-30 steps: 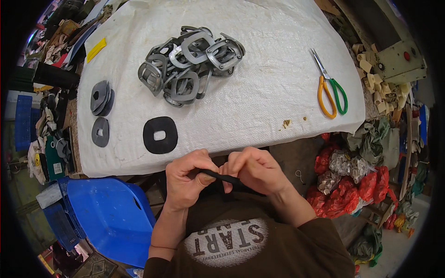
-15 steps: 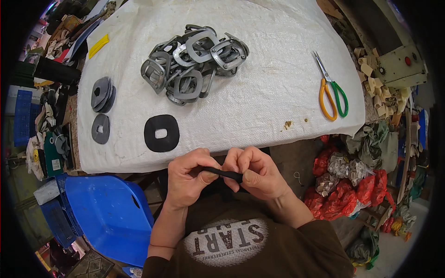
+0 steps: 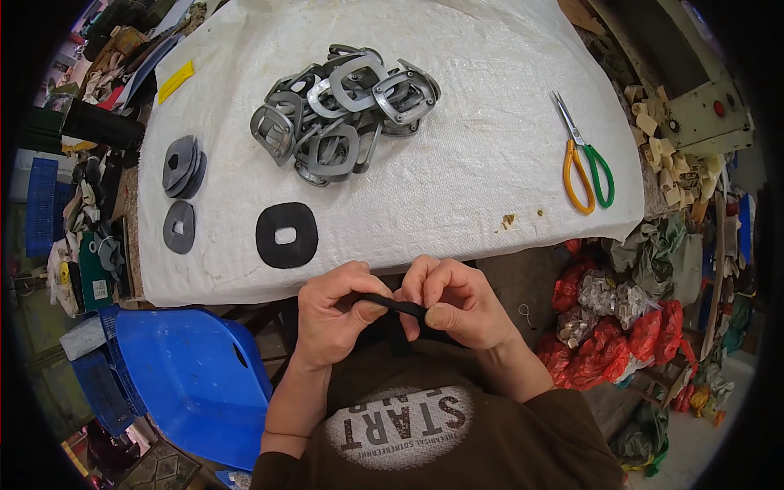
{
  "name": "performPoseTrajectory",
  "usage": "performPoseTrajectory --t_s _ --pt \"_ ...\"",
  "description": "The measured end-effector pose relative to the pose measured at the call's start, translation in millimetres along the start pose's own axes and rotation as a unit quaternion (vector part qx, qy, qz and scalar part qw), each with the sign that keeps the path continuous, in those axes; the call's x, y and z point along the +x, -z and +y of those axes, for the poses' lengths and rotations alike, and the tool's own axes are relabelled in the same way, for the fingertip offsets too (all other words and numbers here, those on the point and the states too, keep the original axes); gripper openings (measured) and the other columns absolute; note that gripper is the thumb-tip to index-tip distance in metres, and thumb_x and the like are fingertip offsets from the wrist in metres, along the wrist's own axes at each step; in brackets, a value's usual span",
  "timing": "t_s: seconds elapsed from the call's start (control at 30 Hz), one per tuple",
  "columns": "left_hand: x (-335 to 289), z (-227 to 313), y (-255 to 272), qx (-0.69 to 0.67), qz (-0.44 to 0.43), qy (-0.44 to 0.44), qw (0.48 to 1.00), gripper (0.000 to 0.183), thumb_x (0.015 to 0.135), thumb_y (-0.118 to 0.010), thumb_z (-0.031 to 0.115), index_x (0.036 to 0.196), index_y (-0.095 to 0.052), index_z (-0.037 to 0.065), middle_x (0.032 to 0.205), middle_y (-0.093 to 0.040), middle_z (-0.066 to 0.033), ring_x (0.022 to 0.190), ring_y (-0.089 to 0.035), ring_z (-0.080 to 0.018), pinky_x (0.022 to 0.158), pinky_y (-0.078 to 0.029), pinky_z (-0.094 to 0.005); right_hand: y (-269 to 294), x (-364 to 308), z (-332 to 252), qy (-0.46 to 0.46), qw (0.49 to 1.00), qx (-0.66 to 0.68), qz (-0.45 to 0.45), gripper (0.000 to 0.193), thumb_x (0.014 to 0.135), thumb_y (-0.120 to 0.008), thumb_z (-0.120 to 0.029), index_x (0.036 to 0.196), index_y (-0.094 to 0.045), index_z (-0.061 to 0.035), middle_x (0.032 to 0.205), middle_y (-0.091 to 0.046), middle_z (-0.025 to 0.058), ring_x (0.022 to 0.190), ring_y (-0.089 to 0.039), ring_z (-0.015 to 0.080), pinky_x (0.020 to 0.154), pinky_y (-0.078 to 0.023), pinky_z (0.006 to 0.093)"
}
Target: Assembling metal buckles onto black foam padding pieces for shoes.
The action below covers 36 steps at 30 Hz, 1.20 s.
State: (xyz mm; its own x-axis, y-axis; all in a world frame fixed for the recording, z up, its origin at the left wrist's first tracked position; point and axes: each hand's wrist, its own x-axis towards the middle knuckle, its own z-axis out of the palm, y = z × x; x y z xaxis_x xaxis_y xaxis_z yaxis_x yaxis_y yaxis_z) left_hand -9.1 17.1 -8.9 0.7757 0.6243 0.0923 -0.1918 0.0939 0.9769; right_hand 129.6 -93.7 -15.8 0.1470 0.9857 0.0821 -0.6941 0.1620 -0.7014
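My left hand and my right hand pinch the two ends of a thin black piece in front of my body. It shows edge-on and looks soft and slightly bent, so its full outline is hidden. Just beyond my left hand, a black rounded-square pad with a central hole lies on the table. Farther left are a grey pad with a hole and a small stack of grey pads. A heap of grey metal frames sits at the middle back of the table.
White woven sheeting covers the table. Scissors with one orange and one green handle lie at its right side, and a yellow strip at the far left. A blue plastic chair stands at lower left; red bags are at the right.
My fingers have shifted very slightly on the black piece, which bows upward a little more. The items on the table lie where they were.
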Motion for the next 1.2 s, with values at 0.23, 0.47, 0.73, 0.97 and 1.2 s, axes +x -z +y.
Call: performPoseTrajectory --t_s 0.23,0.47,0.73,0.97,1.2 --pt "-3.3 -2.8 -6.6 0.003 0.028 -0.066 0.997 0.016 0.079 -0.066 0.014 0.08 -0.061 0.0 0.064 -0.052 -0.0036 0.056 -0.044 -0.0094 0.049 -0.033 -0.0214 -13.9 -0.7 3.7 -0.028 0.989 0.1 0.107 0.01 0.087 -0.053 -0.008 0.081 -0.045 -0.0051 0.086 -0.047 0.0078 0.07 -0.049 0.0135 0.067 -0.043 0.0292" --pt "-2.8 -2.2 -11.4 0.017 0.031 -0.098 0.995 0.013 0.078 -0.066 0.012 0.08 -0.06 0.001 0.065 -0.056 -0.0056 0.056 -0.046 -0.0109 0.05 -0.036 -0.0223 -14.5 -0.9 5.5 -0.052 0.975 0.176 0.129 0.013 0.084 -0.055 -0.004 0.096 -0.048 -0.0049 0.087 -0.053 0.0089 0.07 -0.049 0.0128 0.063 -0.042 0.0248" --pt "-2.9 -3.4 -12.0 0.059 -0.003 -0.116 0.991 0.018 0.074 -0.07 0.015 0.078 -0.061 0.0 0.066 -0.057 -0.0062 0.056 -0.046 -0.0121 0.051 -0.036 -0.0235 -11.7 -2.0 7.0 -0.094 0.976 0.166 0.101 0.042 0.085 -0.053 -0.005 0.124 -0.039 -0.012 0.096 -0.051 0.0115 0.079 -0.051 0.0136 0.06 -0.042 0.0228" --pt "-1.3 -8.7 -8.6 -0.037 0.047 -0.098 0.993 0.017 0.078 -0.068 0.014 0.079 -0.058 0.0 0.068 -0.057 -0.0075 0.059 -0.046 -0.0122 0.053 -0.037 -0.0232 -3.3 0.8 9.8 0.072 0.983 -0.13 0.109 0.036 0.091 -0.047 -0.019 0.123 -0.041 -0.0046 0.107 -0.05 0.0159 0.09 -0.05 0.018 0.077 -0.042 0.0319" --pt "-2.5 -8.9 -23.6 -0.075 0.065 -0.081 0.992 0.016 0.08 -0.065 0.012 0.081 -0.055 0.0 0.071 -0.056 -0.007 0.062 -0.047 -0.0117 0.055 -0.037 -0.0221 -11.5 1.6 12.4 0.247 0.861 -0.436 0.085 0.016 0.079 -0.058 -0.006 0.095 -0.055 -0.0026 0.075 -0.054 0.0075 0.073 -0.05 0.0243 0.067 -0.039 0.0332"
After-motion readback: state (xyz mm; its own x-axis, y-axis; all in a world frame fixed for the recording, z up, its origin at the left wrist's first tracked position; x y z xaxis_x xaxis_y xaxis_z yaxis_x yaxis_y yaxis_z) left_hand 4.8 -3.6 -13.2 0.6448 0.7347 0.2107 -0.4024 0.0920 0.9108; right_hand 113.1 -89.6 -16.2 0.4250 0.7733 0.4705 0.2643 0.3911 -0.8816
